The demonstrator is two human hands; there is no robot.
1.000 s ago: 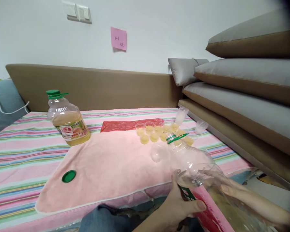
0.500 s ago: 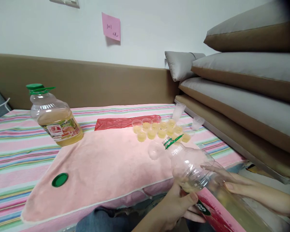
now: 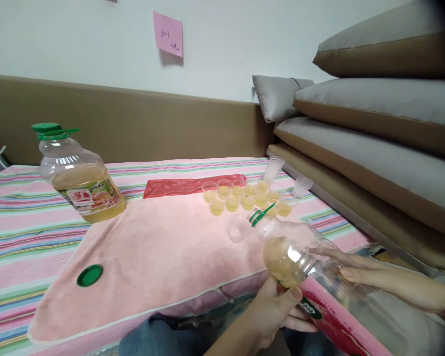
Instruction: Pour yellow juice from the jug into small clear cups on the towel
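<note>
A large clear plastic juice bottle [image 3: 307, 237] lies tilted in both my hands, its open mouth pointing up and left. Pale yellow juice [image 3: 282, 259] has pooled in the shoulder below the neck. My left hand [image 3: 272, 314] is closed around the underside near the pink label. On the far side, my right hand [image 3: 359, 274] grips the bottle body, its fingers partly seen through the plastic. Just beyond the mouth stands an empty clear cup [image 3: 238, 229], apart from the rim. Behind it are several small cups with yellow juice [image 3: 232, 203].
A second juice bottle [image 3: 85, 183] with a green cap stands at left. A loose green cap [image 3: 89, 275] lies on the pink cloth [image 3: 152, 252]. Stacked cups [image 3: 273, 169], another clear cup [image 3: 302, 187] and a red plastic bag [image 3: 178, 186] lie farther back. Cushions [image 3: 374, 143] pile up at right.
Juice has run forward into the bottle's shoulder as its base has risen slightly. Both hands keep their hold, and my view has shifted a little.
</note>
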